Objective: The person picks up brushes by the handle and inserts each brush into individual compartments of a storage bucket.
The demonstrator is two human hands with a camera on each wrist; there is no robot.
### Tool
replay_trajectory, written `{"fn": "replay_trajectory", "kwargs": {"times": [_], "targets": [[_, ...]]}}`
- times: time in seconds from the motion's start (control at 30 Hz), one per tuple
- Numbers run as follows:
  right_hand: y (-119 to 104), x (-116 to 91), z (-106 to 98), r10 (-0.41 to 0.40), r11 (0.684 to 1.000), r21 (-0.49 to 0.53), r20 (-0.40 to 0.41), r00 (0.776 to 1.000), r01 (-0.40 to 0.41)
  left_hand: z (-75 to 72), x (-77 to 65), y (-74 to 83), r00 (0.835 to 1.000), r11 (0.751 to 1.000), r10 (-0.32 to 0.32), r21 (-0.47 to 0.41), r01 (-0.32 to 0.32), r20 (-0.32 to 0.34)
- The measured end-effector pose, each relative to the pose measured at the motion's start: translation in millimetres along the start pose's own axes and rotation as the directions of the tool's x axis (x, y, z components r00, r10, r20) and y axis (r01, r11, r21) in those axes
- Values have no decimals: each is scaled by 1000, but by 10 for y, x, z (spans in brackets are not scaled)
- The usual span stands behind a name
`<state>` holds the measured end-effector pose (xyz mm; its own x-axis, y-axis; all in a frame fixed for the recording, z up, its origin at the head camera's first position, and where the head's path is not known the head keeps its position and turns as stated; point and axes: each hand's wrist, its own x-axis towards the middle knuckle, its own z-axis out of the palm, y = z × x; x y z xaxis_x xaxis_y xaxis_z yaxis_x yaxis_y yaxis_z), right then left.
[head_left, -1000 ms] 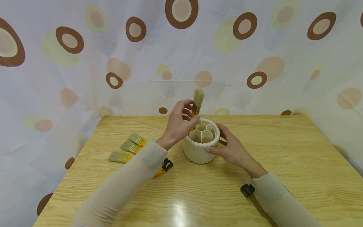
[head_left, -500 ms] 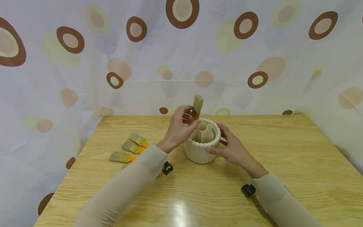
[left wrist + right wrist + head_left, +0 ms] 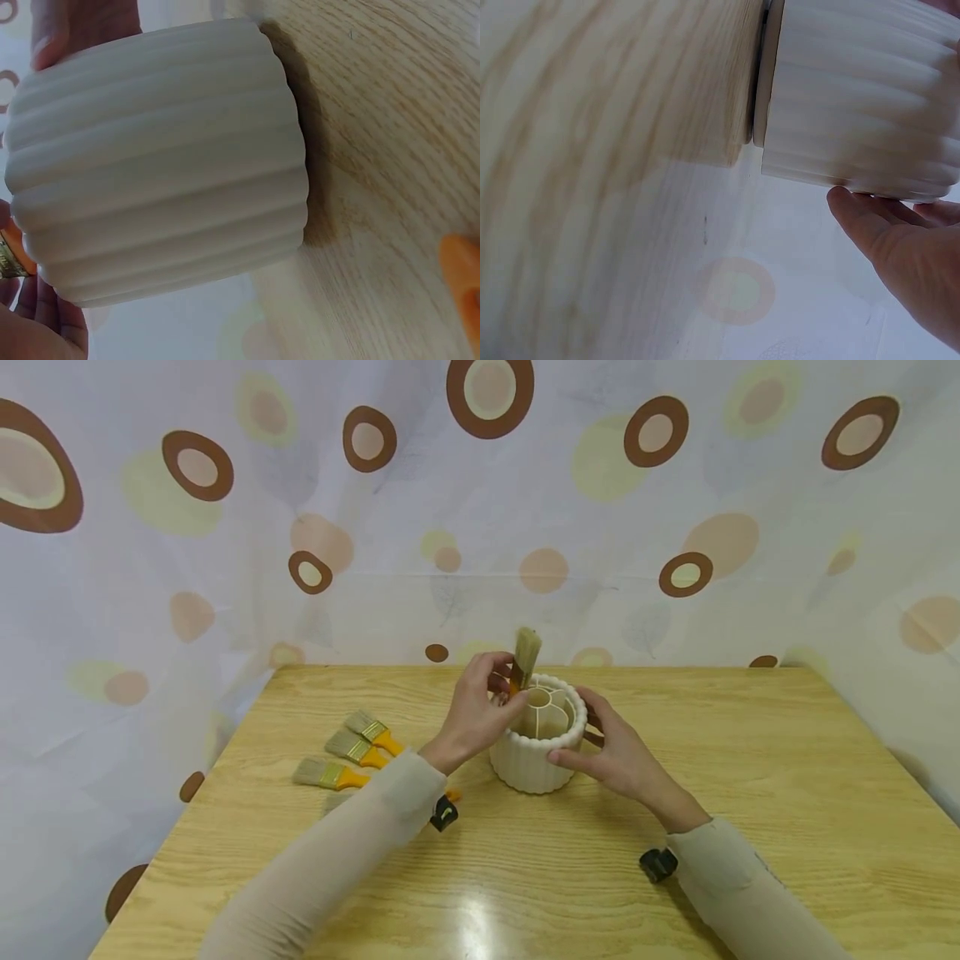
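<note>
My left hand (image 3: 480,706) pinches a paintbrush (image 3: 527,656) by its orange handle, bristles up, at the left rim of a cream ribbed round organizer (image 3: 534,764). The handle's lower part is hidden by the hand and the rim. Dividers split the organizer into compartments around a central tube. My right hand (image 3: 618,756) holds the organizer's right side, thumb in front and fingers behind. In the left wrist view, the organizer's fluted wall (image 3: 161,157) fills the middle, with the brush (image 3: 15,251) at the left edge. The right wrist view shows my right hand (image 3: 915,255) against the wall.
Several paintbrushes with orange handles, such as one brush (image 3: 330,774), lie on the wooden table (image 3: 562,877) to the left, partly under my left forearm. Black cameras (image 3: 658,864) sit at both wrists. A patterned curtain (image 3: 420,510) hangs behind the table.
My left hand has moved down with the paintbrush, whose bristles now stand lower, nearer the organizer's rim. My right hand keeps its hold on the organizer.
</note>
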<state>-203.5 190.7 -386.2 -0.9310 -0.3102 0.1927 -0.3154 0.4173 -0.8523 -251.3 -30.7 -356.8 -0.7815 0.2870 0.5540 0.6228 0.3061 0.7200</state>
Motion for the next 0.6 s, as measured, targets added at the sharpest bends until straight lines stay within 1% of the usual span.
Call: {"fn": "replay_trajectory", "kwargs": {"times": [0.13, 0.27, 0.47, 0.6], "targets": [[-8, 0, 7, -3, 1000, -4, -3, 1000, 3, 5, -17, -23, 999, 998, 47, 52, -46, -8], [-10, 2, 7, -1, 1000, -3, -4, 1000, 1, 5, -36, -52, 998, 995, 68, 72, -67, -12], [-15, 2, 7, 4, 1000, -1, -4, 1000, -4, -10, -54, -90, 998, 996, 70, 52, -70, -3], [-11, 0, 7, -1, 1000, 5, -4, 1000, 1, -14, -66, -104, 999, 998, 49, 48, -49, -1]]}}
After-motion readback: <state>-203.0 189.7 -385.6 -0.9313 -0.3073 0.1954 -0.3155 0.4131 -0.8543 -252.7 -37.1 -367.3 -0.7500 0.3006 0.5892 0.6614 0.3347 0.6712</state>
